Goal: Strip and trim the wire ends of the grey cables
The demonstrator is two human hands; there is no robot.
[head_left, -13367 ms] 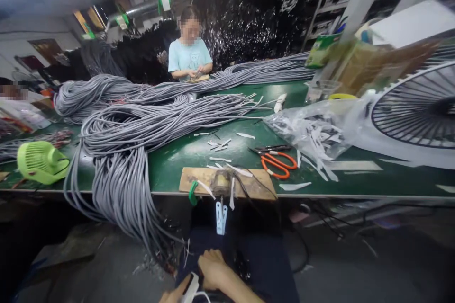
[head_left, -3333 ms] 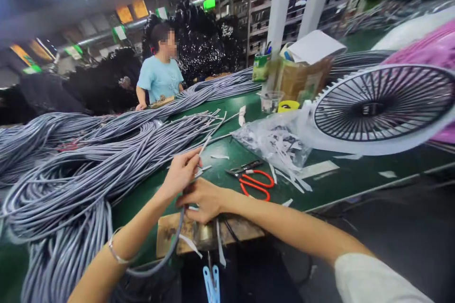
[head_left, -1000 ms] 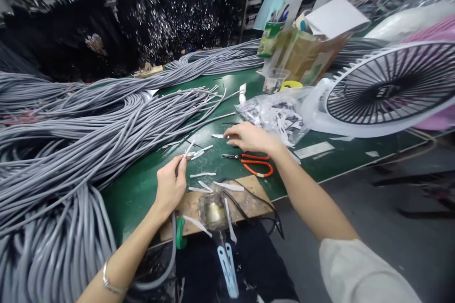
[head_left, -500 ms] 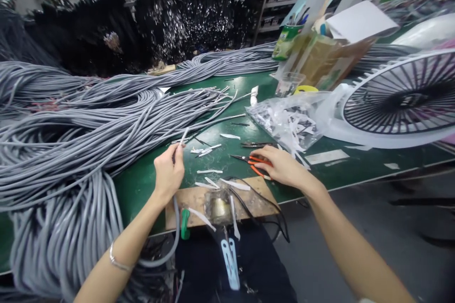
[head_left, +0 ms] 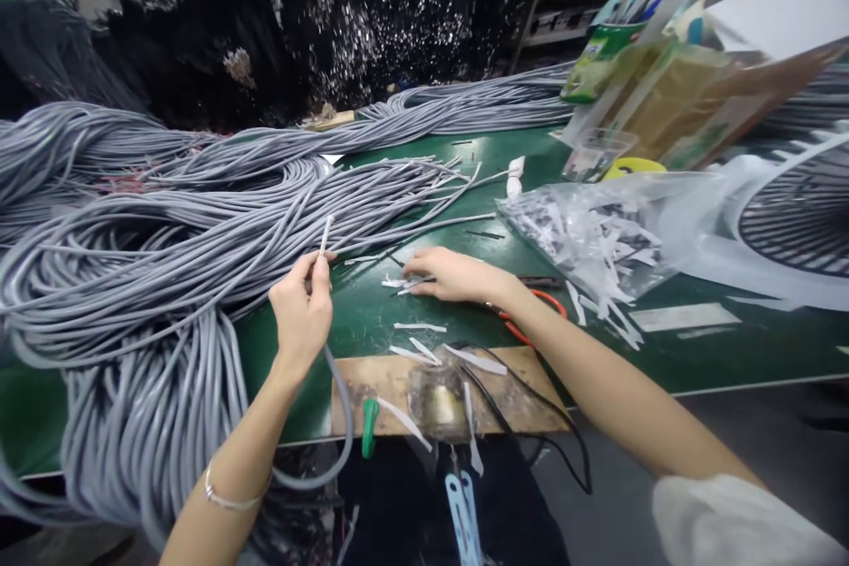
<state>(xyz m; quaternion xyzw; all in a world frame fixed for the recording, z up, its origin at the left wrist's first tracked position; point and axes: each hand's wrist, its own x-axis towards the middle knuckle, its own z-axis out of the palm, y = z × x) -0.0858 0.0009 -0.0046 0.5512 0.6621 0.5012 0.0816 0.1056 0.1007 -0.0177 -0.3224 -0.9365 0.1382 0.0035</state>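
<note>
My left hand [head_left: 300, 311] is closed around a grey cable near its end. The stripped white tip [head_left: 325, 236] points up from between thumb and fingers, while the grey cable [head_left: 343, 402] loops below the hand. Over a small group of white strips [head_left: 396, 283] on the green table, my right hand [head_left: 457, 276] reaches with thumb and fingers slightly apart, its fingertips at the strips. Partly hidden by my right wrist lie the orange-handled pliers [head_left: 554, 302], with no hand on them.
Bundles of grey cables [head_left: 199, 230] cover the left side. A wooden board [head_left: 345, 376] carries a metal block [head_left: 438, 407], white strips and a green clip [head_left: 370, 426]. To the right are a plastic bag of strips [head_left: 590, 239], a fan [head_left: 796, 212] and a pen container [head_left: 597, 62].
My right hand has let go of the orange-handled pliers and moved left to the white strips. My left hand still holds the cable, its tip now more upright. The view has shifted.
</note>
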